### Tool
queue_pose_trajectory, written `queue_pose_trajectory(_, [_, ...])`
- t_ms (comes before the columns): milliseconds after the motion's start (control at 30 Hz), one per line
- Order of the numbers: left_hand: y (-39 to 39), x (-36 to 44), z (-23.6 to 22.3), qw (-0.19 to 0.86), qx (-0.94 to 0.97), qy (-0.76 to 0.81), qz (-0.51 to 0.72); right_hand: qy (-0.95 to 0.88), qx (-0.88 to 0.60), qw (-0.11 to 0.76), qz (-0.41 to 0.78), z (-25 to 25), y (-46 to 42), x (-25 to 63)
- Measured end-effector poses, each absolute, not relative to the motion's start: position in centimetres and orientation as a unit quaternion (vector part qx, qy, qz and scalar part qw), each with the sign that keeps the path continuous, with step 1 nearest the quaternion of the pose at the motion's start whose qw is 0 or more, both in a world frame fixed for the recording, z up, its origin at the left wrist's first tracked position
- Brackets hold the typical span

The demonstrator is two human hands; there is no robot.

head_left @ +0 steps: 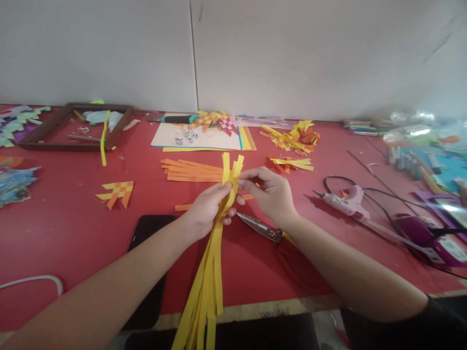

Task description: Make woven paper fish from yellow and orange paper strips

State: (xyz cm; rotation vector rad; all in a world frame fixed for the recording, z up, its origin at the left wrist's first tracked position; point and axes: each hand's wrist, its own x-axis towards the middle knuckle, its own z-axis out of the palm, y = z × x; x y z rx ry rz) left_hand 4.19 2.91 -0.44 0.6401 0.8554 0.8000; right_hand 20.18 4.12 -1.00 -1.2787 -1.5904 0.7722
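A bundle of long yellow paper strips (208, 272) hangs from my left hand (209, 209), which is closed around it near the top. The lower ends fall past the table's front edge. With thumb and forefinger, my right hand (268, 192) pinches at the upper part of the same strips. Below the right hand lie scissors (259, 227), blades pointing left, their handles partly hidden by my forearm. Orange paper strips (191, 170) lie fanned out just behind my left hand. To the left rests a woven yellow-and-orange paper fish (116, 193).
A pink glue gun (345, 201) with its cable lies at right. A black phone (148, 272) is under my left forearm. Behind are stacked paper sheets (160, 136), a cutter knife (178, 119), yellow and orange scraps (292, 138) and a brown frame (40, 138).
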Motion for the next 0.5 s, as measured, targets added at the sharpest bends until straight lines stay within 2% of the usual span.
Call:
queue_pose_trajectory(133, [2.89,4.13,-0.36,0.780,0.300,0.406,0.369,-0.632,-0.491,0.466,0.376,-1.00,4.32,20.14])
queue_pose_trajectory(500, [2.93,4.44,-0.30,0.774,0.303,0.408,0.377,-0.612,-0.455,0.487,0.426,-1.35,4.66,19.88])
